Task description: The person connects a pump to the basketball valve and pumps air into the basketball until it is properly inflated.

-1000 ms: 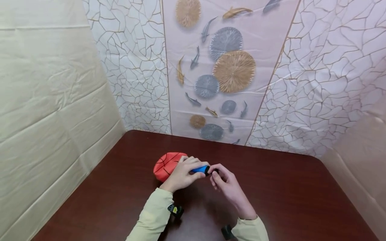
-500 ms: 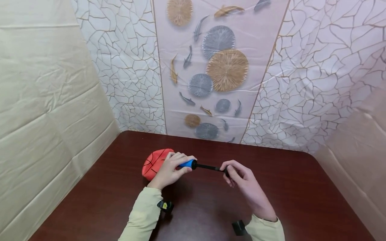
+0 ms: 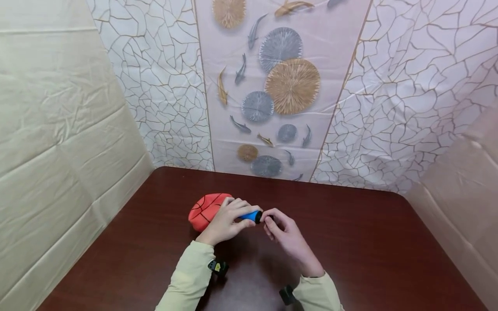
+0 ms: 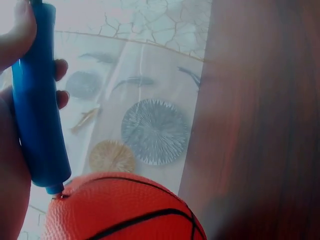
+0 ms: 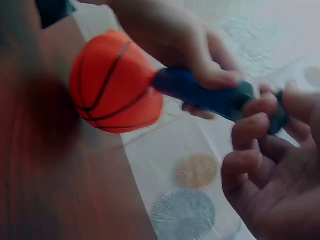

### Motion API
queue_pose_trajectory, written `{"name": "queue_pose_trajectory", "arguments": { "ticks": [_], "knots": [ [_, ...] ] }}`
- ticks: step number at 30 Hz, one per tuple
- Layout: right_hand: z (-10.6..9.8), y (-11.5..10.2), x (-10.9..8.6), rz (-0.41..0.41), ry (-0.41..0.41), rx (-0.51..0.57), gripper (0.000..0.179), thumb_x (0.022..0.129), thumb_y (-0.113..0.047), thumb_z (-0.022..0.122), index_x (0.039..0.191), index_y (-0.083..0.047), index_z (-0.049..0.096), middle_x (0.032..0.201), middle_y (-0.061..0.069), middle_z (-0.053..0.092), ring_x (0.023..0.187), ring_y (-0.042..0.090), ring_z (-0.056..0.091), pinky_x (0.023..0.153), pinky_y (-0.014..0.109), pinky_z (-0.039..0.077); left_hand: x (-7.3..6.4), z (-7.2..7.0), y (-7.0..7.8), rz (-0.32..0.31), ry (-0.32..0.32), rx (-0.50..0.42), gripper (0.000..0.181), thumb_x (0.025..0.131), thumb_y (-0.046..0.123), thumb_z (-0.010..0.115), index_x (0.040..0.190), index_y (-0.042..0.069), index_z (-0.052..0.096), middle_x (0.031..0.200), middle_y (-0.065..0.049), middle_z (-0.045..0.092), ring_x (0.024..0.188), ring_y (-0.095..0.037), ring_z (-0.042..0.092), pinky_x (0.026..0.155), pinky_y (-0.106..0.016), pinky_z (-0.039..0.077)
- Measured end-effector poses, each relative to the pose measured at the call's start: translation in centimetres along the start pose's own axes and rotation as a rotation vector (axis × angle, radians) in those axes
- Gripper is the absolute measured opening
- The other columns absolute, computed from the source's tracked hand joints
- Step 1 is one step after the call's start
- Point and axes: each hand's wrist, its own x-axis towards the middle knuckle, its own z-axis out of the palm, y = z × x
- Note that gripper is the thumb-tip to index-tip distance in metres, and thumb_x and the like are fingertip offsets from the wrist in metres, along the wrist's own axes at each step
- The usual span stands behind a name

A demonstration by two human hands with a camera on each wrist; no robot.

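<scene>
A small blue hand pump (image 4: 40, 110) with black ends joins, at its nozzle, an orange-red toy basketball (image 3: 206, 211) that looks partly deflated. My left hand (image 3: 227, 219) grips the pump's blue barrel, fingers over it and thumb along the near side. The ball hangs at the barrel's left end, partly behind that hand. My right hand (image 3: 285, 231) pinches the black pump handle (image 5: 278, 112) at the other end, close against the barrel. No stretch of the black rod shows between barrel and handle in the head view.
Beneath the hands lies a dark red-brown table (image 3: 369, 250). A cream cloth wall (image 3: 58, 151) stands at the left, and a patterned curtain (image 3: 288, 86) hangs behind the table. Each wrist carries a small black camera (image 3: 219, 268).
Half a second ago the right hand had drawn the handle out to the right, baring the black rod. Now the handle is back against the barrel, the hands close together.
</scene>
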Motion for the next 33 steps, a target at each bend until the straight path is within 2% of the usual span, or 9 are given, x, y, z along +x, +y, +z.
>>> {"name": "queue_pose_trajectory", "arguments": {
  "ticks": [3,6,10,14,18,21,26,29,33],
  "knots": [
    [-1.0,-0.5,-0.2,0.001,-0.029,-0.04,0.028,0.104,-0.023,0.042,0.109,0.0,0.058,0.076,0.007,0.051,0.06,0.014,0.048,0.053,0.027,0.043,-0.2,-0.1,-0.4,-0.001,-0.001,0.005,0.052,0.092,0.057,0.042,0.126,0.024,0.064,0.104,0.006,0.067,0.1,-0.011,0.057,0.093,-0.036,0.035],
    [-2.3,-1.2,-0.7,-0.026,-0.029,-0.036,0.031,0.105,-0.024,0.04,0.107,0.001,0.058,0.076,0.005,0.051,0.058,0.013,0.047,0.051,0.027,0.042,-0.4,-0.2,-0.9,-0.027,0.038,0.014,0.051,0.092,0.057,0.041,0.125,0.026,0.064,0.104,0.006,0.066,0.101,-0.011,0.057,0.096,-0.04,0.035],
    [-3.3,-1.4,-1.3,-0.095,-0.046,0.052,0.024,0.104,-0.018,0.042,0.104,0.004,0.053,0.068,0.005,0.045,0.054,0.021,0.041,0.048,0.031,0.037,-0.4,-0.1,-0.9,-0.052,0.073,0.011,0.048,0.092,0.055,0.043,0.123,0.025,0.064,0.104,0.005,0.066,0.101,-0.011,0.057,0.098,-0.044,0.034],
    [-2.4,-0.3,-1.1,-0.129,-0.074,0.138,0.022,0.104,-0.015,0.041,0.102,0.006,0.048,0.064,0.006,0.039,0.051,0.023,0.039,0.047,0.031,0.036,0.1,0.7,-0.3,-0.014,0.052,0.03,0.041,0.093,0.048,0.053,0.124,0.025,0.064,0.102,0.006,0.066,0.098,-0.01,0.056,0.094,-0.039,0.036],
    [-0.7,0.9,-0.6,-0.075,-0.034,0.103,0.024,0.104,-0.017,0.04,0.103,0.005,0.049,0.068,0.004,0.042,0.053,0.011,0.044,0.046,0.03,0.037,0.3,1.5,0.2,0.034,0.034,0.054,0.038,0.092,0.043,0.059,0.124,0.024,0.065,0.102,0.007,0.068,0.096,-0.01,0.056,0.092,-0.037,0.036],
    [0.0,1.0,-0.5,-0.033,0.005,0.044,0.023,0.104,-0.019,0.042,0.105,0.002,0.051,0.07,0.006,0.044,0.055,0.009,0.044,0.046,0.03,0.038,0.2,1.6,0.2,0.047,0.028,0.04,0.04,0.093,0.048,0.054,0.124,0.025,0.065,0.104,0.007,0.068,0.098,-0.01,0.056,0.093,-0.037,0.036],
    [-1.0,-0.3,-0.9,0.003,-0.028,-0.051,0.026,0.104,-0.026,0.044,0.109,-0.003,0.056,0.071,0.005,0.047,0.056,0.012,0.046,0.051,0.028,0.042,-0.2,1.1,-0.5,0.029,0.03,0.009,0.047,0.092,0.054,0.045,0.126,0.028,0.063,0.106,0.008,0.066,0.101,-0.009,0.056,0.095,-0.039,0.035],
    [-2.5,-1.1,-1.5,-0.069,-0.06,-0.036,0.028,0.105,-0.023,0.04,0.111,0.0,0.055,0.07,0.006,0.048,0.056,0.02,0.045,0.05,0.03,0.042,-0.5,0.6,-1.0,-0.006,0.061,-0.002,0.046,0.093,0.055,0.044,0.127,0.029,0.061,0.108,0.007,0.065,0.104,-0.009,0.056,0.098,-0.042,0.033],
    [-3.8,-1.8,-1.9,-0.196,-0.137,0.065,0.021,0.105,-0.01,0.038,0.109,0.007,0.049,0.067,0.01,0.044,0.056,0.025,0.042,0.049,0.032,0.038,-0.7,0.3,-1.5,-0.034,0.111,-0.027,0.045,0.093,0.053,0.044,0.125,0.027,0.062,0.109,0.005,0.065,0.105,-0.011,0.056,0.1,-0.045,0.032]
  ]
}}
